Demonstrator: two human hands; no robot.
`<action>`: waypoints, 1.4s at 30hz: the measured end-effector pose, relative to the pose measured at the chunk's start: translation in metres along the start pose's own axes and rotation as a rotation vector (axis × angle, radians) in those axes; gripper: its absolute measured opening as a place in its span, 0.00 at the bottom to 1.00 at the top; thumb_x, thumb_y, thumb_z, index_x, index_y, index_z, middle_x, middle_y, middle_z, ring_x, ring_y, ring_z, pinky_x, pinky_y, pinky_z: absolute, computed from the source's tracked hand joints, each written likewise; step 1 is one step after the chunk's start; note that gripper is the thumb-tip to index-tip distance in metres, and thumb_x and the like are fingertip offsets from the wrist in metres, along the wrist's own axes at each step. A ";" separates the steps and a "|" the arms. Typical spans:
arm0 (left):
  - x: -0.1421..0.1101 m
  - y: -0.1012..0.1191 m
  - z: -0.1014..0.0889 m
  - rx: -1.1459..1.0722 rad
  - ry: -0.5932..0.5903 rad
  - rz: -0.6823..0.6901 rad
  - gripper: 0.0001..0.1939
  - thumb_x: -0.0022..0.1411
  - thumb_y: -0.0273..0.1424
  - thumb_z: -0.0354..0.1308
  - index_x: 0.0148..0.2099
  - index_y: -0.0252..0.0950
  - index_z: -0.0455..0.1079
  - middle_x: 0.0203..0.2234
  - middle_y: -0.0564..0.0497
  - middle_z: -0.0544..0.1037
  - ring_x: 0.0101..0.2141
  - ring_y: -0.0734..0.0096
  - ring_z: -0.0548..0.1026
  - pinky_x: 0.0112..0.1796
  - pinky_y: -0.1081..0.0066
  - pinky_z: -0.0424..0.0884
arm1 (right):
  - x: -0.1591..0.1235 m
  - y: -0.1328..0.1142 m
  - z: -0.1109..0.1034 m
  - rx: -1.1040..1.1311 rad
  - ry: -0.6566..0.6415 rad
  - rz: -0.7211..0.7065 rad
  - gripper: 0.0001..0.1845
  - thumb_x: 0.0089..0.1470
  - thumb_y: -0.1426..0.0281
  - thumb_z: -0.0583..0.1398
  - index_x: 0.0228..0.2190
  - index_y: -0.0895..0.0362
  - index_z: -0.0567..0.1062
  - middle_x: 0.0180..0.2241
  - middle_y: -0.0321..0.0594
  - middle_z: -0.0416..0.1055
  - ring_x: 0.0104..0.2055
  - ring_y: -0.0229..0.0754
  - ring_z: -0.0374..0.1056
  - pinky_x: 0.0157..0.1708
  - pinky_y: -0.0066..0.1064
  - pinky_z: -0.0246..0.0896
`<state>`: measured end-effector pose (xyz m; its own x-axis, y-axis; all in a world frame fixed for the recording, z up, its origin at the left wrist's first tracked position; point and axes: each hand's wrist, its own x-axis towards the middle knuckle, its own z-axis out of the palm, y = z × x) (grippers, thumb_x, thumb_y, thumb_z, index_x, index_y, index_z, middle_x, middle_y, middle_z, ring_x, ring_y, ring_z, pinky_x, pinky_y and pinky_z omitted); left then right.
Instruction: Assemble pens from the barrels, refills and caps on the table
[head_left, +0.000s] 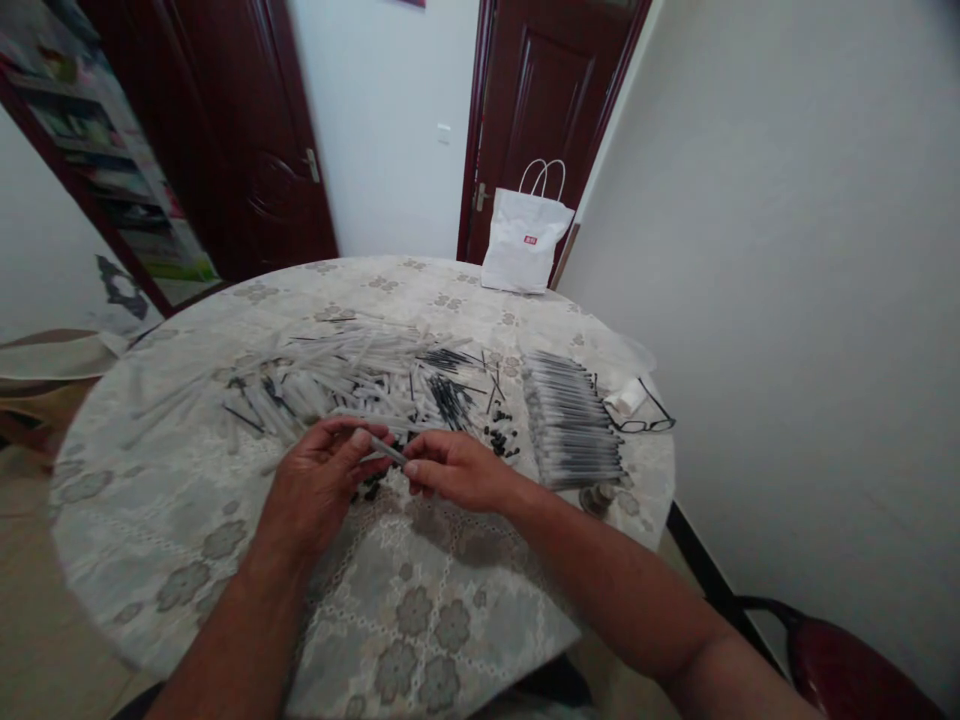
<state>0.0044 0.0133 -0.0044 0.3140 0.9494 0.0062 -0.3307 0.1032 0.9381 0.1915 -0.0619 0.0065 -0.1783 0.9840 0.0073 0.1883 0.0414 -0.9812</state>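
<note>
Between my two hands, above the near part of the table, is a slim translucent grey pen (388, 449). My left hand (324, 468) grips its left end with thumb and fingers. At its other end, the fingers of my right hand (459, 470) pinch it. Beyond my hands lies a loose heap of clear pen barrels (360, 360). Dark thin refills (450, 400) are bunched within the heap. Small black caps (501, 436) are scattered right of it, and more dark pieces lie partly hidden beneath my hands.
Many grey pens (574, 420) lie in a neat stack at the right. Beside them are eyeglasses (646, 424), a white roll-like item (627, 398) and a small round container (597, 498). A white paper bag (528, 240) stands at the far edge of the cloth-covered round table (420, 610).
</note>
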 end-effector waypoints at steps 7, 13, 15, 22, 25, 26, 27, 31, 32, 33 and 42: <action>0.002 -0.001 -0.006 0.048 0.086 -0.046 0.19 0.49 0.42 0.74 0.38 0.36 0.76 0.37 0.46 0.82 0.35 0.63 0.80 0.31 0.69 0.81 | -0.040 -0.039 -0.040 -0.949 0.063 -0.262 0.04 0.63 0.71 0.61 0.38 0.56 0.77 0.37 0.41 0.74 0.41 0.42 0.68 0.42 0.32 0.60; 0.004 0.000 -0.010 0.007 0.128 -0.055 0.19 0.48 0.40 0.74 0.39 0.36 0.76 0.35 0.48 0.82 0.33 0.68 0.79 0.29 0.73 0.79 | -0.096 -0.033 -0.120 -1.124 0.313 -0.187 0.08 0.63 0.73 0.59 0.42 0.55 0.79 0.40 0.43 0.76 0.45 0.44 0.69 0.48 0.36 0.63; 0.004 -0.001 -0.010 0.020 0.130 -0.055 0.19 0.49 0.41 0.74 0.39 0.36 0.76 0.34 0.48 0.82 0.32 0.68 0.79 0.29 0.72 0.79 | -0.113 -0.021 -0.147 -1.198 0.370 -0.125 0.09 0.62 0.73 0.60 0.42 0.55 0.80 0.40 0.44 0.76 0.45 0.45 0.70 0.48 0.37 0.63; 0.005 -0.001 -0.010 0.058 0.134 -0.034 0.19 0.49 0.42 0.74 0.38 0.35 0.76 0.34 0.47 0.82 0.32 0.68 0.78 0.29 0.73 0.78 | -0.139 0.019 -0.188 -1.394 0.371 0.065 0.10 0.61 0.74 0.60 0.41 0.59 0.81 0.38 0.47 0.76 0.45 0.47 0.70 0.49 0.36 0.62; 0.005 -0.001 -0.011 0.073 0.151 -0.030 0.19 0.49 0.42 0.73 0.38 0.35 0.76 0.36 0.47 0.82 0.33 0.68 0.78 0.29 0.73 0.79 | -0.140 0.026 -0.187 -1.422 0.383 0.110 0.10 0.61 0.74 0.60 0.42 0.59 0.81 0.40 0.47 0.76 0.46 0.48 0.70 0.50 0.36 0.62; 0.005 -0.001 -0.012 0.072 0.156 -0.031 0.19 0.49 0.42 0.73 0.38 0.35 0.76 0.36 0.47 0.82 0.33 0.68 0.78 0.29 0.73 0.78 | -0.140 0.027 -0.187 -1.424 0.385 0.117 0.10 0.61 0.75 0.60 0.42 0.59 0.81 0.40 0.47 0.76 0.46 0.48 0.70 0.50 0.36 0.62; 0.005 -0.001 -0.012 0.068 0.159 -0.032 0.19 0.49 0.42 0.73 0.38 0.35 0.76 0.35 0.47 0.82 0.32 0.68 0.78 0.29 0.73 0.78 | -0.140 0.028 -0.186 -1.423 0.385 0.121 0.10 0.60 0.75 0.60 0.42 0.59 0.81 0.40 0.47 0.77 0.46 0.48 0.70 0.50 0.35 0.62; 0.005 -0.002 -0.012 0.046 0.158 -0.018 0.18 0.49 0.40 0.73 0.38 0.35 0.76 0.34 0.48 0.82 0.31 0.69 0.78 0.28 0.73 0.77 | -0.139 0.031 -0.186 -1.404 0.392 0.102 0.10 0.60 0.74 0.60 0.41 0.58 0.81 0.40 0.47 0.77 0.46 0.47 0.71 0.49 0.35 0.62; 0.005 -0.002 -0.012 0.041 0.157 -0.015 0.18 0.49 0.40 0.73 0.38 0.35 0.76 0.34 0.48 0.82 0.31 0.69 0.78 0.28 0.73 0.77 | -0.138 0.031 -0.187 -1.399 0.397 0.094 0.10 0.60 0.74 0.60 0.42 0.58 0.81 0.40 0.47 0.77 0.46 0.48 0.71 0.48 0.35 0.63; 0.005 -0.002 -0.012 0.036 0.154 -0.013 0.18 0.50 0.40 0.73 0.38 0.35 0.75 0.34 0.47 0.82 0.31 0.69 0.78 0.27 0.73 0.77 | -0.138 0.033 -0.187 -1.395 0.400 0.086 0.11 0.61 0.74 0.59 0.42 0.58 0.81 0.40 0.47 0.77 0.45 0.48 0.71 0.48 0.35 0.63; 0.003 -0.003 -0.012 0.050 0.145 0.015 0.16 0.53 0.40 0.70 0.37 0.33 0.75 0.34 0.45 0.81 0.30 0.70 0.77 0.27 0.73 0.77 | -0.127 0.030 -0.164 -1.312 0.491 -0.092 0.12 0.64 0.71 0.55 0.41 0.58 0.78 0.41 0.50 0.76 0.46 0.51 0.71 0.50 0.41 0.65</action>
<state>-0.0043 0.0190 -0.0117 0.1767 0.9839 -0.0266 -0.2881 0.0776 0.9545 0.3781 -0.1570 0.0075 0.0607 0.9170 0.3943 0.9961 -0.0301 -0.0834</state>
